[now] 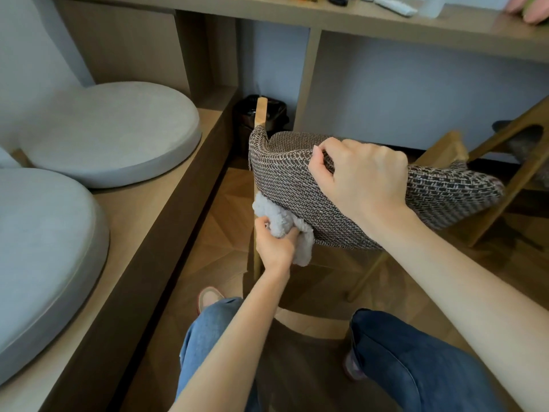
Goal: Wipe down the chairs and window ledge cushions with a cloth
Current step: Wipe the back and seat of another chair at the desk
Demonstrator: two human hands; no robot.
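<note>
Left grip [274, 246] is curling around a fluffy grey cloth [280, 220], pressing it against the woven chair [297, 188] at frame centre. Right grip [362, 179] is pinching the chair's upper edge. Two grey cushions [113, 129] are lying on the ledge [133, 209] at left.

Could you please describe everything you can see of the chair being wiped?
The chair has a curved backrest covered in brown-and-cream woven fabric, on a light wooden frame with slim legs. It stands on the wood floor beside the window ledge. The right hand grips the backrest's top edge; the left hand holds a fluffy pale cloth against its outer face, low on the left. The seat is hidden.
</note>
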